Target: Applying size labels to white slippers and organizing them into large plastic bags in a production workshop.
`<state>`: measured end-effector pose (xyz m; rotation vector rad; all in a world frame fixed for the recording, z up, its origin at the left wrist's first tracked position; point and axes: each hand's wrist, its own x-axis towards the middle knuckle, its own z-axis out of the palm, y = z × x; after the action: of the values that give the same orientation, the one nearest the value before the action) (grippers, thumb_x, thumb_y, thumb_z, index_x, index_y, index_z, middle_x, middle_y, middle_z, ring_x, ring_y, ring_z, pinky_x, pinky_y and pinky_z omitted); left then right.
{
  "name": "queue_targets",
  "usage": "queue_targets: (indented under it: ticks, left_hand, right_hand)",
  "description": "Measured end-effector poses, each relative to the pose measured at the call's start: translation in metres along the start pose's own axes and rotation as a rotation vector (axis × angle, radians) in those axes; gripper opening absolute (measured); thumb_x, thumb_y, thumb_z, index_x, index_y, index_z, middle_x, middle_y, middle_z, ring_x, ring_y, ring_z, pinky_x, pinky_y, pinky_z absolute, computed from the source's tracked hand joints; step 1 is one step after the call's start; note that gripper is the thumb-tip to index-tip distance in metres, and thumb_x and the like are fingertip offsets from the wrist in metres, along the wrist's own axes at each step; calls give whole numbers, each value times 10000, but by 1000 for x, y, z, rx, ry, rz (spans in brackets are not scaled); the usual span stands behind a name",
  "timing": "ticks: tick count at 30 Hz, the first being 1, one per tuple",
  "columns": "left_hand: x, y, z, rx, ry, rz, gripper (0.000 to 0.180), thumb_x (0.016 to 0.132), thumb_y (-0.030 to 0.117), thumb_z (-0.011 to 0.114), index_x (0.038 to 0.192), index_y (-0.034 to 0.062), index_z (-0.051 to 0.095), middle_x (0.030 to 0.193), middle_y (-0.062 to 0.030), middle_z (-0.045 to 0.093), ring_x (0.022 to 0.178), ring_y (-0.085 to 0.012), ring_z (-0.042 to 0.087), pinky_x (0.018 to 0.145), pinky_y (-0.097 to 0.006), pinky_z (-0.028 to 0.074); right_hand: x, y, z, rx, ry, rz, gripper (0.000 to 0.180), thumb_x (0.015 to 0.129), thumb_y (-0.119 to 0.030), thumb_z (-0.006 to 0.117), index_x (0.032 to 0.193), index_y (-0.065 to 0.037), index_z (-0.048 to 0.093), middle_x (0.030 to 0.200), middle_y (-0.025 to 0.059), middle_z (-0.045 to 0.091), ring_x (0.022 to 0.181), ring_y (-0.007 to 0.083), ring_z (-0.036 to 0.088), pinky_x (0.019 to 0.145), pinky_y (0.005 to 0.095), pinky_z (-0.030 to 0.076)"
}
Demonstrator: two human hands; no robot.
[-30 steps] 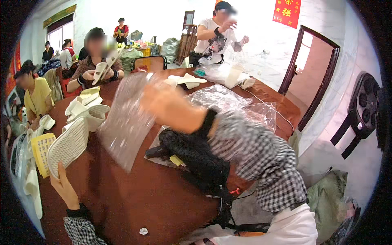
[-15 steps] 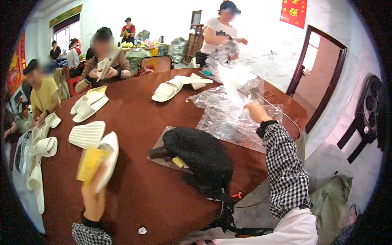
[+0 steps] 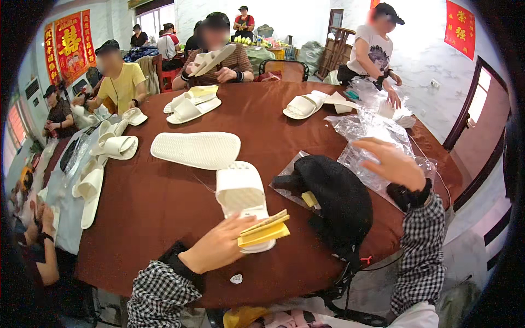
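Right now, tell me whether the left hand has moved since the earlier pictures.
Yes: rightward, judged against the small white disc on the table; the left hand was well to its left and is now much nearer.

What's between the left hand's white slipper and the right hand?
In the head view: a black bag partly over a clear plastic sleeve, then clear plastic bags.

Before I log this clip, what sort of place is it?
Probably a workshop: white slippers across a brown table, loose clear plastic, and a co-worker holding another slipper.
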<state>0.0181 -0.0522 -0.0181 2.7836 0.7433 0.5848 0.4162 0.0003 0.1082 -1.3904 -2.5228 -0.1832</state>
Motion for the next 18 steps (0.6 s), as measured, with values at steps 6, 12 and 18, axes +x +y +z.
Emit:
queue_targets:
  ticks: [6, 12, 18]
  left_hand:
    - [-16, -20, -51, -289, 501, -255, 450, 840, 78, 550, 1285, 16, 577, 1295, -173, 583, 1234, -335, 529, 1053, -408, 387]
    - [-29, -138, -66, 185, 397, -791, 757, 782, -13, 557, 1492, 87, 314, 1350, -237, 497, 1241, -377, 495, 1059, -420, 366]
    - [-34, -202, -29, 559, 242, -808, 747, 774, 52, 600, 1474, 127, 351, 1341, -214, 484, 1289, -360, 425, 1108, -640, 169]
  right_hand:
    - [45, -112, 61, 176, -45, -274, 404, 906, -264, 591, 1232, -30, 548, 1221, 151, 588, 1099, 330, 588, 916, 407, 498]
    - [83, -140, 157, 299, 215, -330, 560, 857, -162, 622, 1369, -45, 426, 1251, 250, 496, 1129, 398, 545, 960, 440, 463]
    - [88, -117, 173, 538, -44, -217, 638, 823, -20, 571, 1419, -158, 388, 1243, 242, 464, 1126, 411, 536, 954, 458, 458]
